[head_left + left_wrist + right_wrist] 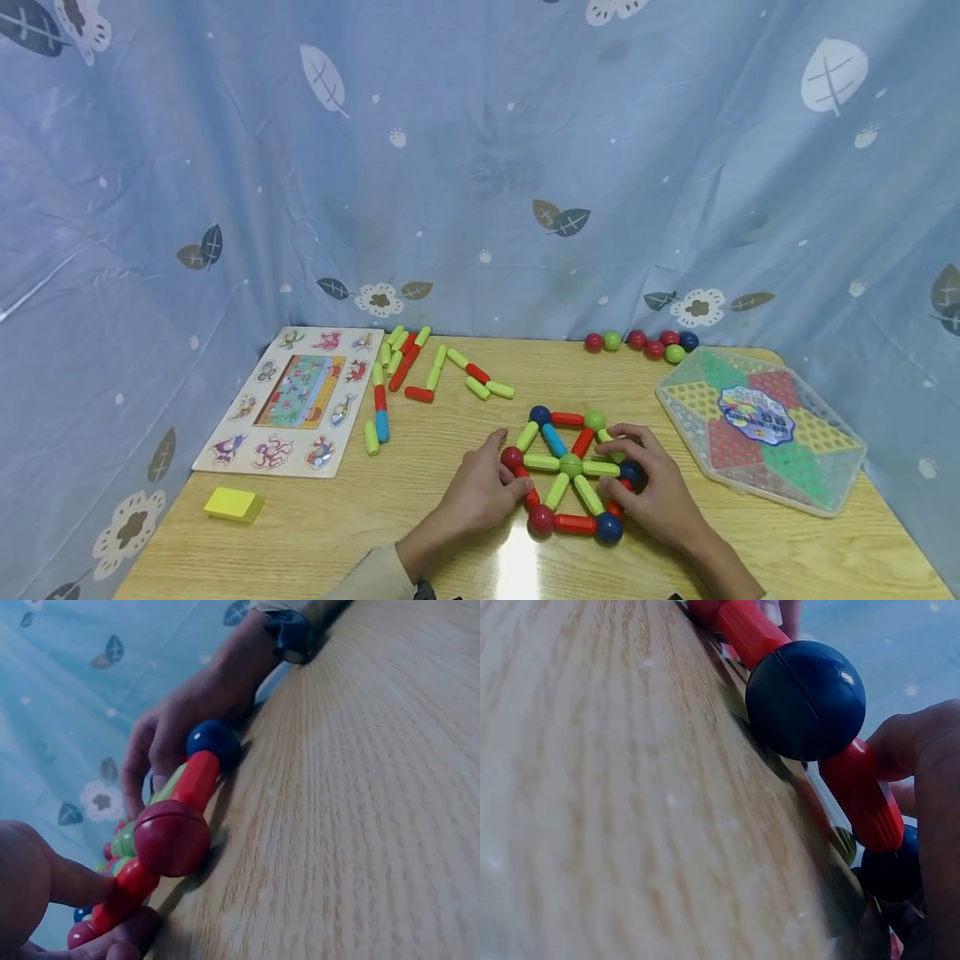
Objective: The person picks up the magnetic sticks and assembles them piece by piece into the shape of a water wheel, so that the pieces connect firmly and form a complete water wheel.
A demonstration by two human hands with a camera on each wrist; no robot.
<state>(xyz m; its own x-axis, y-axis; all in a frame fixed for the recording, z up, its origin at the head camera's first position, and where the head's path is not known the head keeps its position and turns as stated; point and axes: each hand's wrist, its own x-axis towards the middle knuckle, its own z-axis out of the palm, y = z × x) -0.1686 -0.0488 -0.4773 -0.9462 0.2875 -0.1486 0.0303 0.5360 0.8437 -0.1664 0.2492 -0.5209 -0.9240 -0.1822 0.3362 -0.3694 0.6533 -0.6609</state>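
Note:
A hexagon of magnetic rods and balls [576, 524], with spokes meeting at a green center ball [571, 466], is between both hands at the front of the table. On its left side, my left hand [480, 487] pinches a red rod [126, 894] between thumb and fingers, close to a red ball [512, 457]. My right hand [663, 496] holds the right side, curled around the dark blue ball [632, 474] with its thumb at a red rod [861, 796]. Whether the hexagon rests on the table or sits slightly above it, I cannot tell.
Loose rods [406, 367] lie at the back left beside a sea-animal puzzle board [330, 458]. Near the left edge is a yellow block [234, 504]. Several balls [654, 349] sit at the back right, behind a clear hexagonal game box [823, 417]. A curtain [480, 208] hangs behind.

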